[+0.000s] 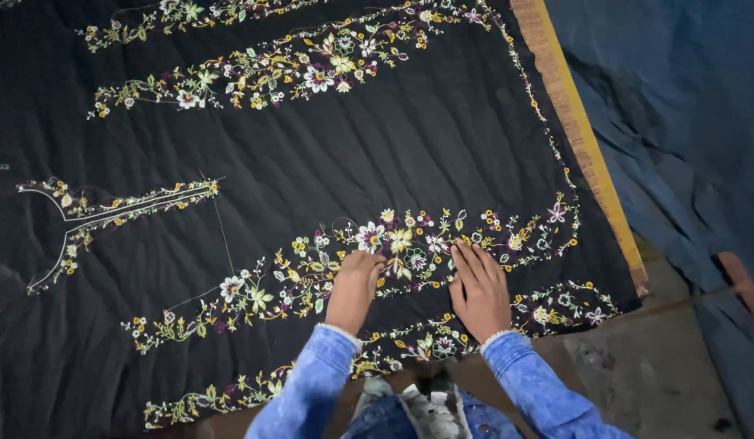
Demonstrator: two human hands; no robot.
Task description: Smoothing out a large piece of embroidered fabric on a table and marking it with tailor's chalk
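**Both hands flat on the embroidered band**

Denim sleeves (312,382) lowest in frame, nearest the camera, cuffs pointing up toward the work. Beyond them, stretched wide and filling most of the view: black fabric (353,154), taut, with a wooden frame edge (572,122) down its right side and blue sheeting (686,106) past that. Across the cloth, several long floral bands; the one in hand, the embroidered band (409,244), running left-low to right-high, long axis nearly crosswise to both forearms. Directly under the fingertips, not ahead of them. Left hand (353,289) resting on the band, fingers curled together, knuckles up, tips (369,262) touching the stitching beside a white flower; whether anything is pinched there, impossible to tell. Right hand (478,289) just beside it, palm down, fingers (470,256) straight and slightly spread, pressing the cloth, holding nothing. Equally near, one hand each side of a yellow flower (400,241). Far left, well apart: a neckline outline (68,219) in pale stitching.
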